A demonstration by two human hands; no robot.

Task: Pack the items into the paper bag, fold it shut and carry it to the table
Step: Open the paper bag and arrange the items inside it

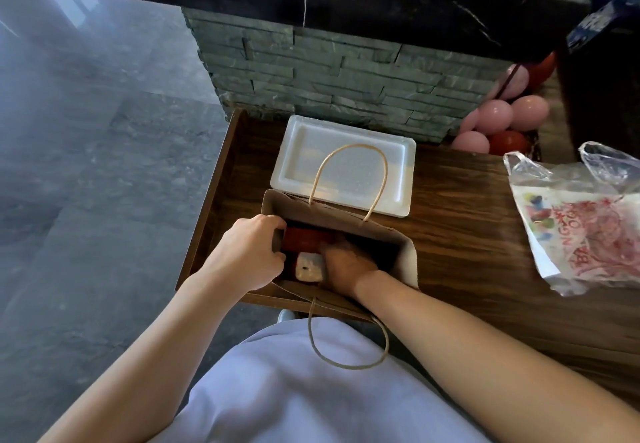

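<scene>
Bag (408, 255) upright at bench (467, 234) left edge, red item (304, 240) and white item (310, 267) inside. Left hand (246, 255) grips rim; right hand (346, 264) deep inside, grasp unclear. Risks: rim tearing, bag tipping off edge.

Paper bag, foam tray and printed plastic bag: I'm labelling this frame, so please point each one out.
paper bag (329, 212), head view, inner back wall
foam tray (346, 165), head view, flat bottom
plastic bag (588, 234), head view, red printed front

Inside the paper bag (408, 255), the right hand (346, 262) sinks into shadow, fingertips hidden.
</scene>
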